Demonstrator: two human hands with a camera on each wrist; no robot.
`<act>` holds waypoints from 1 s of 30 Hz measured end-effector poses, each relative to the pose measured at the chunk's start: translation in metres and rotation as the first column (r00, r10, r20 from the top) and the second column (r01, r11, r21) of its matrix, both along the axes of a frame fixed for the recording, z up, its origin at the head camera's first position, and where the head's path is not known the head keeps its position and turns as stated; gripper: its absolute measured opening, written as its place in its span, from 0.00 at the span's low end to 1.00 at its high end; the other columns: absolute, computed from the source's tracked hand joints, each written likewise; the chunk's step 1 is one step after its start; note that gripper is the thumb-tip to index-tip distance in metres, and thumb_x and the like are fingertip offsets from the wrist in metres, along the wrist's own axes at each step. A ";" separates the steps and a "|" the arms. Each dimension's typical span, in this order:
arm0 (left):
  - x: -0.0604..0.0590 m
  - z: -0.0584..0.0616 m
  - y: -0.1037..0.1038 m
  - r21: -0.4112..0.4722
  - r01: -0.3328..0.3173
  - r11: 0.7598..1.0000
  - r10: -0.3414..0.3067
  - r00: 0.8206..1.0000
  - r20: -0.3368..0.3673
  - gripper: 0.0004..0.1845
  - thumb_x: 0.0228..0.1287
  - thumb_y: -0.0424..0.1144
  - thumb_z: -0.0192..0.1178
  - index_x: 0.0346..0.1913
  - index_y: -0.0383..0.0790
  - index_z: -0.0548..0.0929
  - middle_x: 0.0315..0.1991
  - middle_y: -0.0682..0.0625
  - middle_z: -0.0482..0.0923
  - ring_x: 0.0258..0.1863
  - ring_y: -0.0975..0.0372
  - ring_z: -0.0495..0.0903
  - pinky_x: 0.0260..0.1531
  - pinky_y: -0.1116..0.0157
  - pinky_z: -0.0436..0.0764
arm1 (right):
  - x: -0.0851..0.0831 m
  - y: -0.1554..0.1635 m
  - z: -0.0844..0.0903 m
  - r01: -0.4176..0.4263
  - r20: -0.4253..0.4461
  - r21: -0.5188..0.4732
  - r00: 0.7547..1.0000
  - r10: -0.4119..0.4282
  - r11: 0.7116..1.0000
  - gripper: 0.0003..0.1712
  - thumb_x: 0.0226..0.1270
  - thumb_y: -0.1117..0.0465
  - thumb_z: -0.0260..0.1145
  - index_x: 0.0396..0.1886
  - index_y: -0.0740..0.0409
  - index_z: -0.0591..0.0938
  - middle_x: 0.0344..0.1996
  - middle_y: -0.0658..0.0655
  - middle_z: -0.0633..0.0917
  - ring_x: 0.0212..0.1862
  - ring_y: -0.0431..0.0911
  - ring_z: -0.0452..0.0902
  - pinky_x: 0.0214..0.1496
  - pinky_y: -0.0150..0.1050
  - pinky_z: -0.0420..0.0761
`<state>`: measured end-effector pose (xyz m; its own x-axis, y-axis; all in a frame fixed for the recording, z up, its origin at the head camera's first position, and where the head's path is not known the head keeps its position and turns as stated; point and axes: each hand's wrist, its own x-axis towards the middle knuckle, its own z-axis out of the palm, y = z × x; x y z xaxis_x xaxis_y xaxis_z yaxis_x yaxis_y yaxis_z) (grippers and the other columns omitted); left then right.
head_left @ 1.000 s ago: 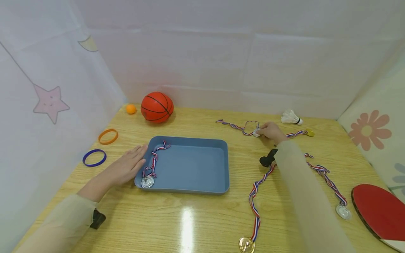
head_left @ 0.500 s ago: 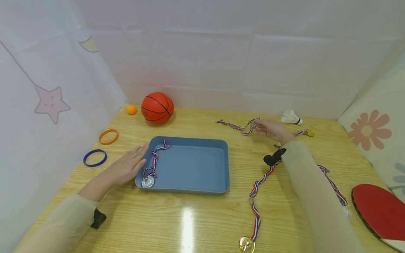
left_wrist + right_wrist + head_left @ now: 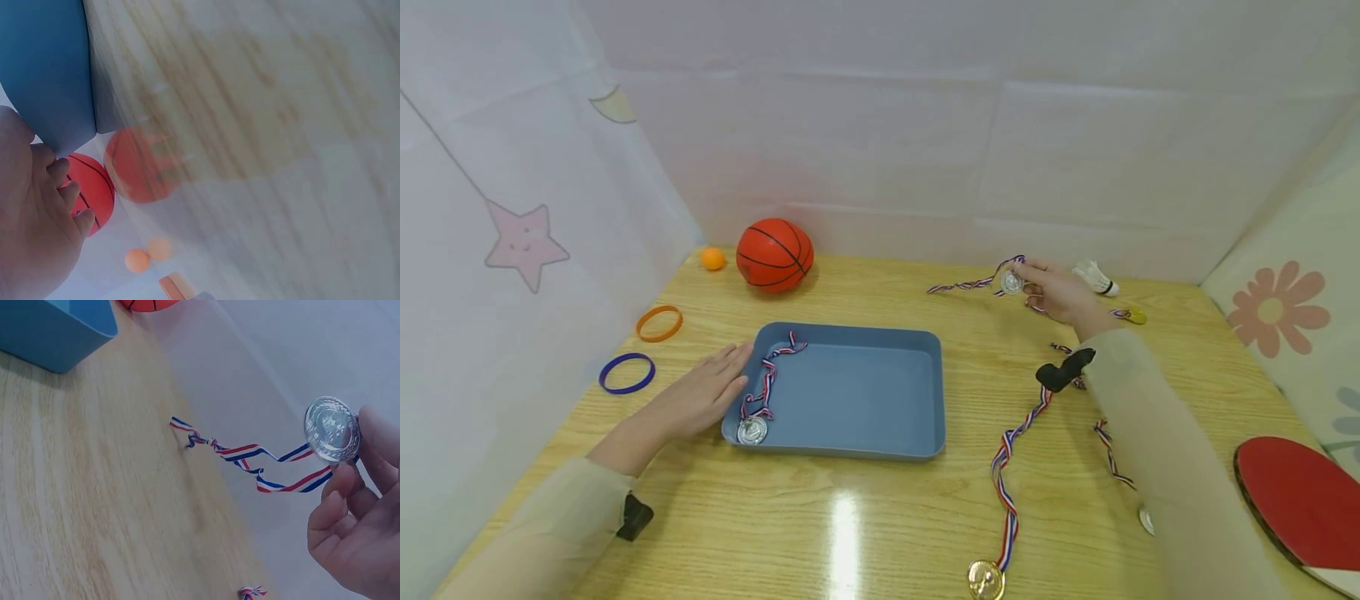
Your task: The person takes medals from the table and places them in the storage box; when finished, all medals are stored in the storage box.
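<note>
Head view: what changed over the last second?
The right hand pinched the silver medal off the table and lifted it up and away from the person; its ribbon now trails behind. The left hand stayed flat against the tray, and the medal in the tray, basketball and gold medal did not move.

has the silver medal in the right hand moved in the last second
Yes. The right hand has lifted the silver medal off the table, up and toward the shuttlecock.

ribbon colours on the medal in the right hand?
Red, white and blue stripes on the ribbon; clearest in the right wrist view.
</note>
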<state>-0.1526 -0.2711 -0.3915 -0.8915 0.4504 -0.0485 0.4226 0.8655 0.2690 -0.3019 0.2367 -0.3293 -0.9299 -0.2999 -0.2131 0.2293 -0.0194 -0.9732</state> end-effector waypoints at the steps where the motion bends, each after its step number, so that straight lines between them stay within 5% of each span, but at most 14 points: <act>1: 0.000 0.000 0.000 0.001 0.002 1.000 -0.002 1.000 -0.003 0.30 0.75 0.46 0.35 0.70 0.31 0.48 0.70 0.37 0.46 0.68 0.44 0.44 0.64 0.46 0.47 | 0.001 0.000 0.003 0.006 -0.006 -0.008 1.000 -0.006 1.000 0.10 0.69 0.57 0.56 0.27 0.54 0.76 0.30 0.49 0.72 0.26 0.41 0.65 0.26 0.32 0.68; 9: 0.000 0.000 0.000 0.010 0.003 1.000 -0.003 1.000 -0.025 0.29 0.74 0.44 0.37 0.70 0.29 0.51 0.69 0.36 0.48 0.68 0.43 0.45 0.63 0.44 0.48 | 0.008 -0.002 0.025 0.090 -0.132 -0.030 0.987 -0.093 0.995 0.08 0.67 0.58 0.58 0.35 0.58 0.79 0.40 0.52 0.75 0.44 0.43 0.70 0.51 0.38 0.69; 20: 0.001 0.003 0.000 -0.006 -0.003 1.000 0.003 1.000 -0.007 0.29 0.74 0.43 0.38 0.70 0.29 0.50 0.70 0.36 0.47 0.68 0.43 0.44 0.63 0.45 0.47 | 0.016 -0.007 0.048 0.079 -0.248 -0.221 0.959 -0.134 0.972 0.09 0.67 0.65 0.57 0.31 0.63 0.83 0.41 0.56 0.77 0.40 0.43 0.75 0.44 0.31 0.76; 30: 0.002 0.002 -0.001 -0.022 -0.013 1.000 0.013 1.000 -0.001 0.29 0.74 0.44 0.37 0.70 0.30 0.48 0.70 0.37 0.46 0.68 0.44 0.43 0.63 0.45 0.47 | 0.037 -0.035 0.068 -0.066 -0.293 -0.234 0.956 -0.006 0.970 0.10 0.65 0.67 0.59 0.24 0.65 0.79 0.39 0.58 0.78 0.46 0.46 0.75 0.45 0.34 0.76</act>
